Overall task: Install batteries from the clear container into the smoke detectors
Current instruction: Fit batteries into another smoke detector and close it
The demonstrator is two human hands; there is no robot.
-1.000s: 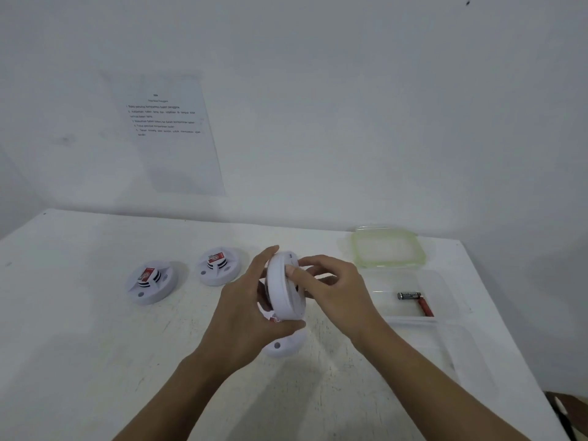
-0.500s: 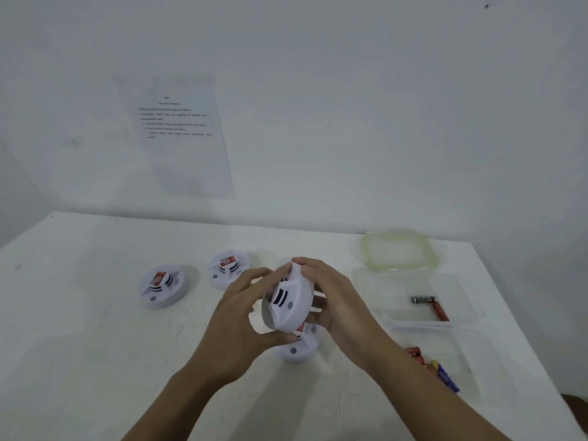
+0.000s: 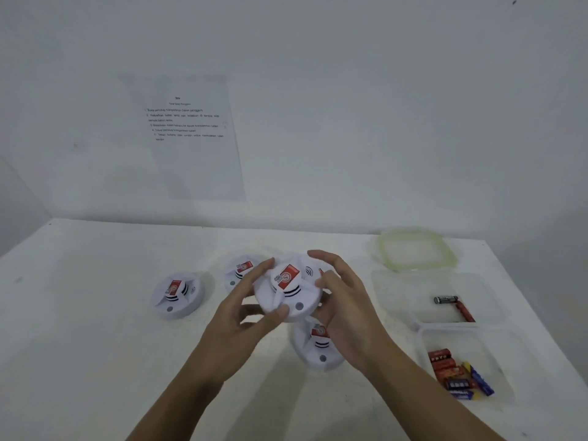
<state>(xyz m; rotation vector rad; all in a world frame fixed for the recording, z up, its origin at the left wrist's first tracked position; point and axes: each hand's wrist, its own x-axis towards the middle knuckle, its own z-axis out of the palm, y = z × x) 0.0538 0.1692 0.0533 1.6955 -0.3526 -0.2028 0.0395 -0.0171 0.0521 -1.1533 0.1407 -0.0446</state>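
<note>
Left hand, right hand both gripping smoke detector, face up; likely closing step; next: set down, fetch batteries right of hands.

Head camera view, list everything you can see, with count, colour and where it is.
round plastic smoke detectors: four, white with red labels; one held up in both hands, one on the table below it, two at left-centre
clear plastic containers: two, right side; far one holds two batteries, near one a pile of red, blue and yellow batteries
container lid: one, greenish rim, far right
printed paper sheet: one, white, on wall
table: one, white
left hand, right hand: gripping the held detector
</note>
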